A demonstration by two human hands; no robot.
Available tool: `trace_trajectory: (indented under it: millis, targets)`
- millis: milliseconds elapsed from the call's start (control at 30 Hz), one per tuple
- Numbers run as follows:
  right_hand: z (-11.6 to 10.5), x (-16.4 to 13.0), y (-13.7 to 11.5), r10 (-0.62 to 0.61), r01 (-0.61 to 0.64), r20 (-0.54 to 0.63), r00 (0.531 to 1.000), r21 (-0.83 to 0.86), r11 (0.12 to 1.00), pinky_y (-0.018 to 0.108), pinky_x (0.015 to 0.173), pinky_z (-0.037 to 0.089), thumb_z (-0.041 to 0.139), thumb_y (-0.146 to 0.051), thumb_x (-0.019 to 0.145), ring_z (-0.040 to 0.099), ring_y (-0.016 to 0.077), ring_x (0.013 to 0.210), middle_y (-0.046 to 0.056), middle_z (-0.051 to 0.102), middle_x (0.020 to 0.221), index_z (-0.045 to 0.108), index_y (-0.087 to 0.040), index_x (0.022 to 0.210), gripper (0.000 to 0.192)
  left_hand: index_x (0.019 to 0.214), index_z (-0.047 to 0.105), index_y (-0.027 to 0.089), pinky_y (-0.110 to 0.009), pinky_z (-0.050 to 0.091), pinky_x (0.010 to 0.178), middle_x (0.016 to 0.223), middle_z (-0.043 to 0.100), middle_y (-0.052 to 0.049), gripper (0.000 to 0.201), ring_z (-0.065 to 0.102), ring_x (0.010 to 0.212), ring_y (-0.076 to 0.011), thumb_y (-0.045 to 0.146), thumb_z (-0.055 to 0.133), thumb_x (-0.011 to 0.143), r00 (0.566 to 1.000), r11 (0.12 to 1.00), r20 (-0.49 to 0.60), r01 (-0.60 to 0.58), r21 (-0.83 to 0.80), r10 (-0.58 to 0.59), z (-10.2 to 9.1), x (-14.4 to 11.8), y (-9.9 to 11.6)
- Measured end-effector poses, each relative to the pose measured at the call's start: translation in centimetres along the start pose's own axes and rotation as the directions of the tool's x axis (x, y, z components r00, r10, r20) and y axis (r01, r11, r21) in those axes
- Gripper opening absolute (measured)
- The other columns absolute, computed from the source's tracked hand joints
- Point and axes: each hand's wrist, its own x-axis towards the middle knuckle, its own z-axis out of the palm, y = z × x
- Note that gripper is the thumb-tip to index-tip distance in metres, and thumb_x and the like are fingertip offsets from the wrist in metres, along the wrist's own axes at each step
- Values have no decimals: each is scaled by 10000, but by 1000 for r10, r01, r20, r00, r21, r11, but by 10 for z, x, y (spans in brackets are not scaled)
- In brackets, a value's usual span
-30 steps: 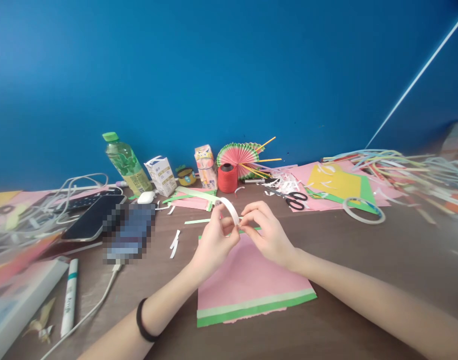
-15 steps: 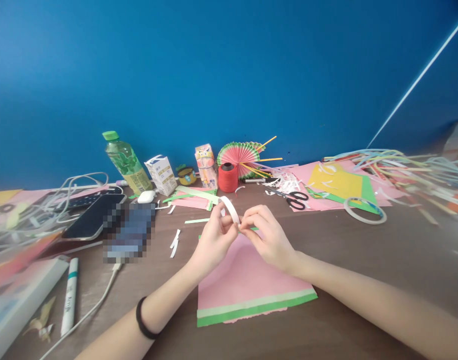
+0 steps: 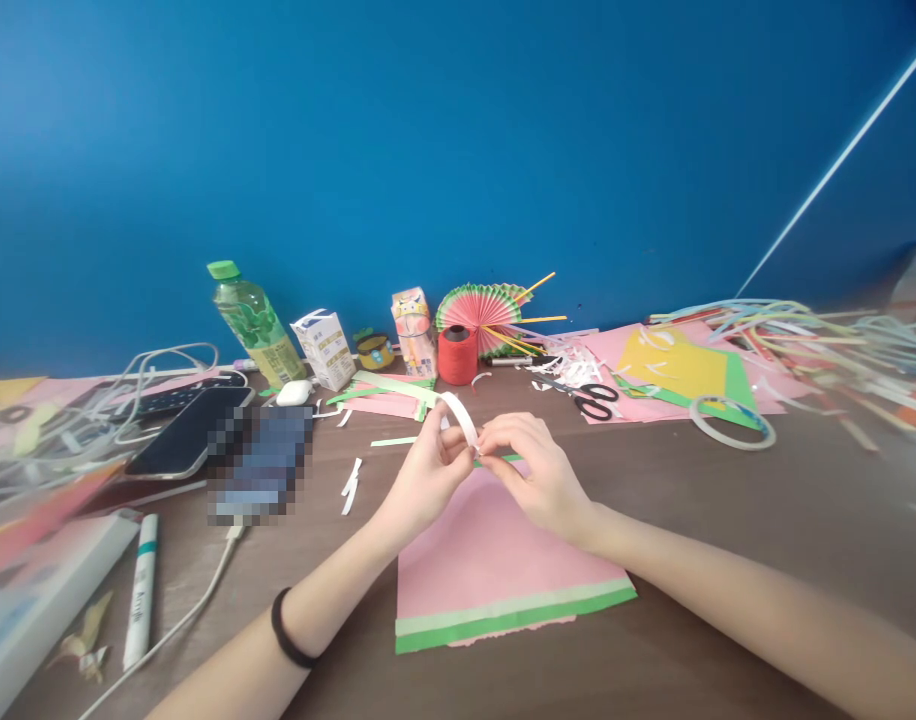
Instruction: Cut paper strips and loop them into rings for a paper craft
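Note:
Both hands meet above a pink paper sheet [image 3: 488, 560] with a green and pale green strip along its near edge. My left hand [image 3: 428, 475] grips a small white tape roll [image 3: 458, 415], held on edge. My right hand [image 3: 537, 470] pinches at the roll's lower right rim with thumb and forefinger. A black hair band circles my left wrist.
On the brown table: black scissors [image 3: 593, 400], a larger tape ring [image 3: 732, 420], red thread spool [image 3: 456, 355], paper fan [image 3: 482, 308], green bottle [image 3: 252, 325], two small cartons, phones and cables at left, a white marker [image 3: 141, 590], coloured paper and strips at right.
The hands shifted slightly; my right fingers moved a little closer in on the tape roll's edge. Nothing else on the table moved.

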Motion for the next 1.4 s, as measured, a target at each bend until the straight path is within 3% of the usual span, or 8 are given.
trace_trajectory:
  millis: [267, 533, 800, 1067, 1267, 1400]
  targets:
    - [1, -2, 3, -66, 65, -25, 998, -25, 998, 339, 702, 404, 466, -68, 791, 518, 169, 764, 21, 572, 730, 500, -212, 746, 155, 1255, 283, 197, -279, 404, 757, 785, 601, -8, 600, 559, 779, -136, 188, 545, 715, 995, 982, -96, 28, 188, -10, 6, -6, 1]
    - [2, -3, 0, -149, 150, -34, 988, 60, 987, 321, 677, 449, 461, -47, 787, 520, 160, 758, 26, 569, 752, 498, -212, 790, 169, 1142, 354, 192, -250, 397, 710, 751, 582, 4, 393, 509, 721, -112, 202, 489, 773, 1000, 993, -14, -14, 117, 16, 4, -3, 6]
    - [-4, 5, 0, -172, 168, -98, 980, -50, 984, 339, 746, 437, 499, -46, 778, 522, 169, 836, 23, 604, 824, 491, -227, 915, 228, 1231, 387, 178, -279, 406, 718, 652, 507, 27, 462, 483, 666, -113, 265, 487, 788, 997, 989, -53, 54, 139, -47, -4, -3, 3]
    - [2, 2, -1, 45, -44, -94, 995, 14, 999, 354, 764, 449, 516, -149, 785, 526, 189, 864, 35, 557, 883, 459, -238, 1062, 296, 1258, 344, 195, -330, 405, 820, 818, 620, -30, 494, 559, 831, -157, 224, 492, 787, 999, 997, -37, -8, 74, 11, 1, -7, 8]
    - [4, 1, -3, 125, -121, -84, 989, 60, 991, 311, 725, 447, 518, -156, 784, 531, 162, 786, 5, 545, 793, 498, -236, 892, 137, 1210, 384, 208, -323, 419, 812, 890, 653, -35, 470, 590, 846, -165, 192, 520, 760, 995, 1000, -101, -12, 14, 13, 5, -9, 7]
    - [3, 0, -3, 122, -119, -100, 987, 38, 992, 300, 694, 439, 548, -168, 763, 518, 159, 760, 2, 526, 762, 485, -224, 801, 92, 982, 512, 155, -314, 436, 780, 883, 650, -57, 263, 599, 818, -171, 181, 566, 726, 989, 998, -131, 63, -22, -65, 7, -8, 8]
